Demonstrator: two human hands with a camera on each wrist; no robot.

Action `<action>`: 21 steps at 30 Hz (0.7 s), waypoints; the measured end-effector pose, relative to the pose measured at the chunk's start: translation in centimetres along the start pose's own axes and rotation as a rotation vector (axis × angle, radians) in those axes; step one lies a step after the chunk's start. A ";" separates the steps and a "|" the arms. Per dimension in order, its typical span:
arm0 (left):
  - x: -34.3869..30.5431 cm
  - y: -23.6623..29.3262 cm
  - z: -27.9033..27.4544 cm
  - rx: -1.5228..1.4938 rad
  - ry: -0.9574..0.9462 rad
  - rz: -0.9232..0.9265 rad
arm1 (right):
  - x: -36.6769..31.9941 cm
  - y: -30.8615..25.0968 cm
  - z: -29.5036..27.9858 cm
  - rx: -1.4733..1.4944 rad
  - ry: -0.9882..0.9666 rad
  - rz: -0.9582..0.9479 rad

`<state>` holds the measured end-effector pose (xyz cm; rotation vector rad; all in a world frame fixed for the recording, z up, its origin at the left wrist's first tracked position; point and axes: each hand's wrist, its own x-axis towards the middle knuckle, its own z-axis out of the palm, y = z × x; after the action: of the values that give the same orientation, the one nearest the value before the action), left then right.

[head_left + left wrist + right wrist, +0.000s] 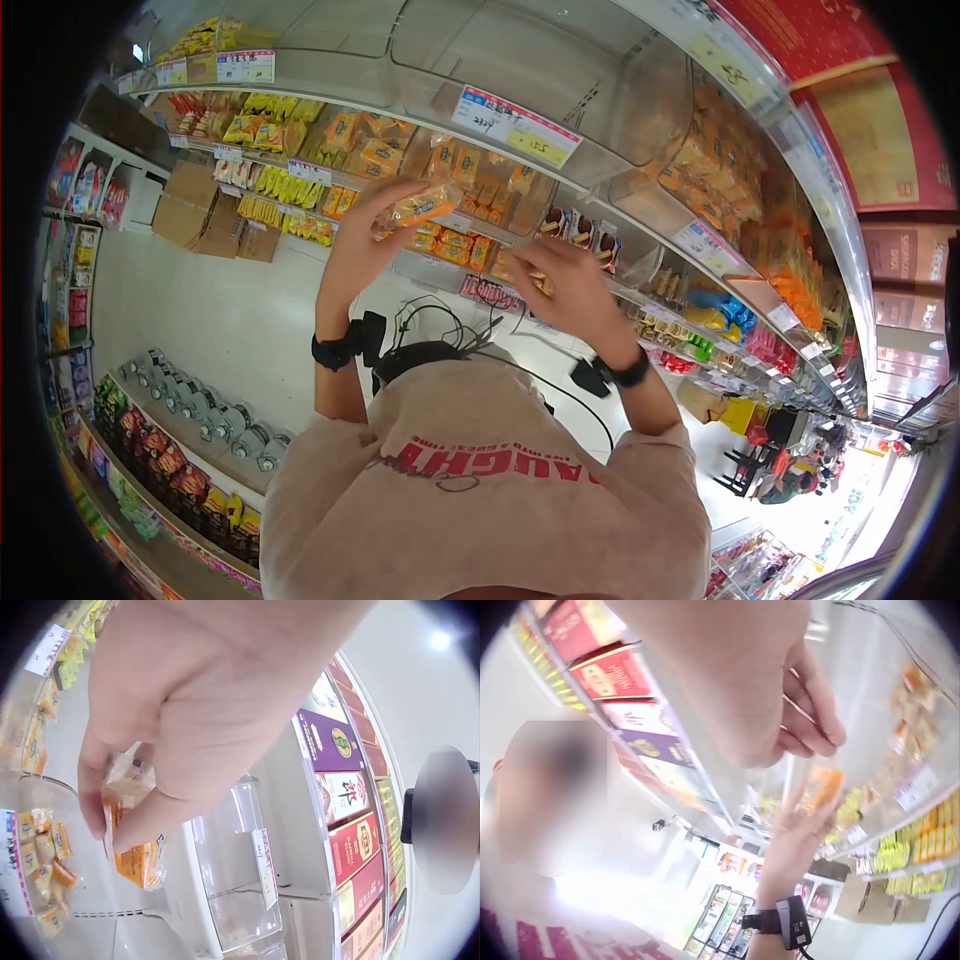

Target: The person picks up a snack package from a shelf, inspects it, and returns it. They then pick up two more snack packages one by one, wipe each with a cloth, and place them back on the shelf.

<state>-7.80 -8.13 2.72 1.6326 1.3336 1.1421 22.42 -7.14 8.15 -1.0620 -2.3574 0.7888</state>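
Seen from the head, the left hand point(360, 243) pinches an oblong orange snack packet in clear plastic point(425, 206) at its two o'clock, while the right hand point(575, 285), its fingers loosely curled and free, hangs at the packet's four o'clock.

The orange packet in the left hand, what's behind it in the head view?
Past the edges of the orange packet, more orange-wrapped snacks show. Whatever lies directly behind the packet and the left hand is covered, so I can't tell what's there.
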 end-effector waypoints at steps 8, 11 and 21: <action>-2.4 -0.9 -0.4 -0.414 0.096 -0.076 | 12.5 14.3 8.9 -0.231 -0.179 0.416; -2.6 -1.8 -1.1 -0.325 0.109 -0.022 | 13.6 19.1 11.7 -0.299 -0.215 0.485; -1.7 -1.8 -2.8 -0.275 0.233 -0.006 | 14.1 23.8 13.1 -0.375 0.070 0.254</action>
<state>-11.18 -9.47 1.72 1.3276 1.2563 1.4765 18.72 12.60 -14.97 -1.5392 -2.3943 0.3870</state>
